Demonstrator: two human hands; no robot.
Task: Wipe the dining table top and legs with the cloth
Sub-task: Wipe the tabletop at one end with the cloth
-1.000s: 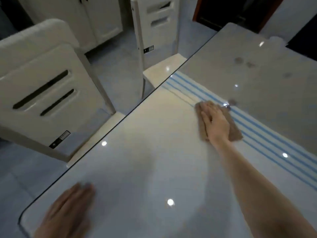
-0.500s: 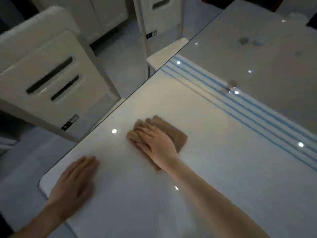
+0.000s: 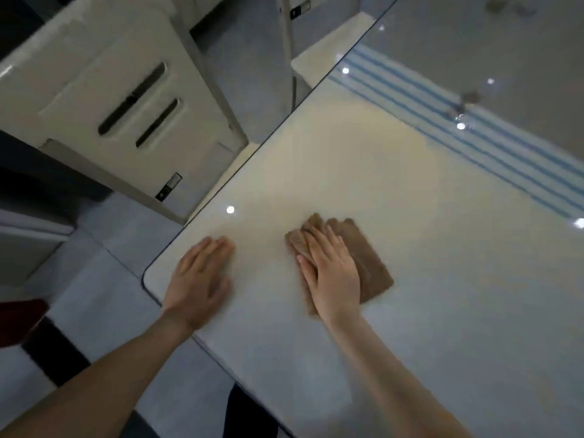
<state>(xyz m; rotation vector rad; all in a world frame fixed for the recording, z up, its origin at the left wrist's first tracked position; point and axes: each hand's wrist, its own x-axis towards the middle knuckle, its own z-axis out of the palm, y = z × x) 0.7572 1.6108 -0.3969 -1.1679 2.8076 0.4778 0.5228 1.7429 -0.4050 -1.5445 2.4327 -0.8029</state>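
Observation:
The glossy white dining table top (image 3: 410, 263) fills the right and middle of the head view, its rounded corner at the lower left. A folded brown cloth (image 3: 366, 260) lies flat on it near that corner. My right hand (image 3: 331, 270) presses palm down on the cloth, fingers spread forward over its left part. My left hand (image 3: 199, 279) rests flat on the bare table just left of the cloth, by the corner, holding nothing. The table legs are hidden.
A blue-striped band (image 3: 458, 131) crosses the table top farther away. Two white slotted-back chairs stand along the table's left edge, one close (image 3: 126, 102) and one farther (image 3: 319, 58). Grey tiled floor (image 3: 94, 279) lies left of the corner.
My right hand slid the cloth from the blue stripes toward me, to the near corner. My left hand stayed flat on the table. The view tipped down toward the corner.

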